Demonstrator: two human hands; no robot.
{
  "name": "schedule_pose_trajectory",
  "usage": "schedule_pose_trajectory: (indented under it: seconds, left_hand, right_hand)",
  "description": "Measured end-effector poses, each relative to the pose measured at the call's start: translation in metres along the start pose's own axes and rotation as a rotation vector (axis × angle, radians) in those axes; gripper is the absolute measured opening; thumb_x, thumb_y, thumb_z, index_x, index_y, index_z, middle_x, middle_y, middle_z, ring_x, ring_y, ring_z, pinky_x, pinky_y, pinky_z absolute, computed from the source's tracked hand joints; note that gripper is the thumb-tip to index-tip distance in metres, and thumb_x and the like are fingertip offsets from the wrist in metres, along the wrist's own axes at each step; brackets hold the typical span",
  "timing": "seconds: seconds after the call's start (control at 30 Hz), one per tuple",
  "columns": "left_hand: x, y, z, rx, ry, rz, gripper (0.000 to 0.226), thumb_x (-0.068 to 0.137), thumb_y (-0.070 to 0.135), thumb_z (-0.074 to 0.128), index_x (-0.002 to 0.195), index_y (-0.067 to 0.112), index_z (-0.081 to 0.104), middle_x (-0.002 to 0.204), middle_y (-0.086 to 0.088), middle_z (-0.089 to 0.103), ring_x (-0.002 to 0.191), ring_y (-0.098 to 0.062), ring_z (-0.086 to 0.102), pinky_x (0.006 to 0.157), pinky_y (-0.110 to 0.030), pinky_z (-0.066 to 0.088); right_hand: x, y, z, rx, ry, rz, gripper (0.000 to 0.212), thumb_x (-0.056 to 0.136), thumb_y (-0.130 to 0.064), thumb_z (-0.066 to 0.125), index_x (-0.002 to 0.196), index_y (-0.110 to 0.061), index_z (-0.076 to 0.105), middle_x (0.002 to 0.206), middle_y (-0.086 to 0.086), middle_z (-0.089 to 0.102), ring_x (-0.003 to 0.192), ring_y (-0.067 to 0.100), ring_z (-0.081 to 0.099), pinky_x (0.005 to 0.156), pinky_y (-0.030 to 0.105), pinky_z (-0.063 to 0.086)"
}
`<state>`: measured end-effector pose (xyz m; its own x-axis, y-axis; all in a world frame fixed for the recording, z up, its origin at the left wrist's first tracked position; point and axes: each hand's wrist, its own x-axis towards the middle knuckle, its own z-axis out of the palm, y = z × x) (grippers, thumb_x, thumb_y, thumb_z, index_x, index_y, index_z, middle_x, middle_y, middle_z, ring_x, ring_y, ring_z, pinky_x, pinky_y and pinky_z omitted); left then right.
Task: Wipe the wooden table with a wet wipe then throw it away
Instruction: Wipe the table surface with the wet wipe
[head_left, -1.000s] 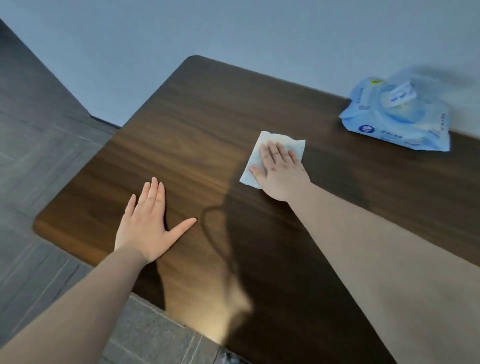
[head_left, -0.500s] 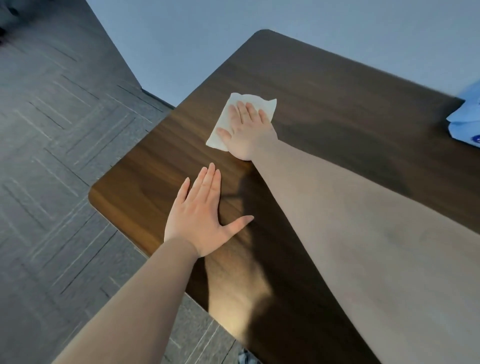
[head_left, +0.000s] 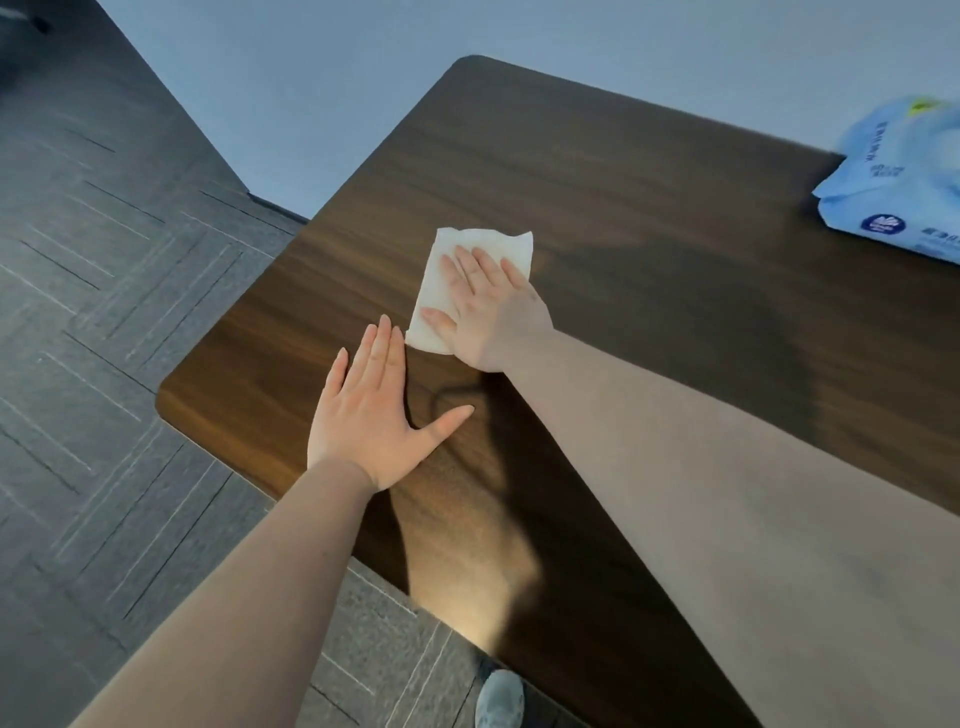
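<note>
A white wet wipe (head_left: 480, 260) lies spread flat on the dark wooden table (head_left: 649, 197).

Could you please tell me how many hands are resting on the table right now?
2. The left hand lies flat near the table's left edge; the right hand presses the wet wipe.

Right hand (head_left: 485, 306) lies flat, fingers spread, on a white wipe (head_left: 470, 270) on the dark wooden table (head_left: 649, 218); left hand (head_left: 382, 415) rests flat just beside it; a blue pack (head_left: 898, 192) sits at the far right edge
</note>
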<state>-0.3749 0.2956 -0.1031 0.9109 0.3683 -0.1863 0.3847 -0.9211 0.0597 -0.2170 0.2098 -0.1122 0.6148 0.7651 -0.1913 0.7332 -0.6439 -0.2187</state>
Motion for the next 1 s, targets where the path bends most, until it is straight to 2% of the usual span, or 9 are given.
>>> schedule_pose_trajectory:
  seconds: [0.27, 0.37, 0.47, 0.6, 0.73, 1.0]
  left_hand:
    - [-0.001, 0.001, -0.002, 0.059, -0.031, 0.023, 0.111, 0.071, 0.089, 0.006, 0.150, 0.011, 0.000, 0.160, -0.006, -0.004, 0.146, -0.019, -0.004, 0.118, -0.040, 0.004]
    - [-0.004, 0.003, -0.006, 0.056, -0.049, 0.058, 0.105, 0.077, 0.082, 0.008, 0.150, 0.008, 0.000, 0.160, -0.008, -0.003, 0.146, -0.020, -0.004, 0.118, -0.041, 0.004]
    - [-0.014, 0.023, -0.011, 0.077, -0.089, 0.182, 0.093, 0.082, 0.072, 0.004, 0.150, 0.009, 0.001, 0.160, -0.007, -0.003, 0.146, -0.018, -0.006, 0.119, -0.040, 0.003]
    - [-0.029, 0.092, -0.006, 0.042, -0.088, 0.413, 0.089, 0.086, 0.071, 0.007, 0.150, 0.009, 0.003, 0.160, -0.005, -0.001, 0.146, -0.017, -0.004, 0.118, -0.037, 0.002]
    - [-0.042, 0.185, 0.000, -0.015, -0.102, 0.556, 0.087, 0.086, 0.069, 0.017, 0.150, 0.012, 0.000, 0.160, -0.001, -0.004, 0.145, -0.012, -0.008, 0.117, -0.033, -0.002]
    - [-0.093, 0.355, 0.029, 0.080, -0.154, 0.959, 0.084, 0.086, 0.071, 0.009, 0.147, 0.018, -0.015, 0.152, 0.006, -0.023, 0.136, -0.005, -0.025, 0.115, -0.031, -0.012]
  right_hand:
    - [-0.098, 0.030, 0.004, 0.102, -0.036, 0.267, 0.068, 0.096, -0.057, 0.011, 0.150, -0.021, -0.007, 0.160, -0.002, -0.011, 0.146, 0.015, -0.013, 0.118, 0.036, -0.008]
    - [-0.144, 0.045, 0.007, 0.107, -0.036, 0.381, 0.068, 0.096, -0.058, 0.010, 0.150, -0.021, -0.011, 0.159, -0.003, -0.014, 0.145, 0.013, -0.014, 0.118, 0.035, -0.009]
    - [-0.191, 0.068, 0.010, 0.102, -0.017, 0.482, 0.068, 0.096, -0.057, 0.010, 0.150, -0.021, -0.012, 0.159, -0.003, -0.015, 0.145, 0.012, -0.014, 0.116, 0.033, -0.011]
    - [-0.261, 0.106, 0.014, 0.093, -0.001, 0.644, 0.068, 0.095, -0.058, 0.007, 0.149, -0.021, -0.014, 0.159, -0.003, -0.016, 0.145, 0.012, -0.015, 0.116, 0.033, -0.011]
    - [-0.341, 0.149, 0.021, 0.119, 0.006, 0.817, 0.070, 0.094, -0.059, 0.007, 0.149, -0.022, -0.013, 0.159, -0.003, -0.014, 0.145, 0.012, -0.013, 0.117, 0.033, -0.010]
    - [-0.496, 0.228, 0.034, 0.140, 0.038, 1.171, 0.072, 0.092, -0.059, 0.005, 0.150, -0.019, -0.010, 0.160, 0.000, -0.009, 0.147, 0.016, -0.008, 0.119, 0.036, -0.003]
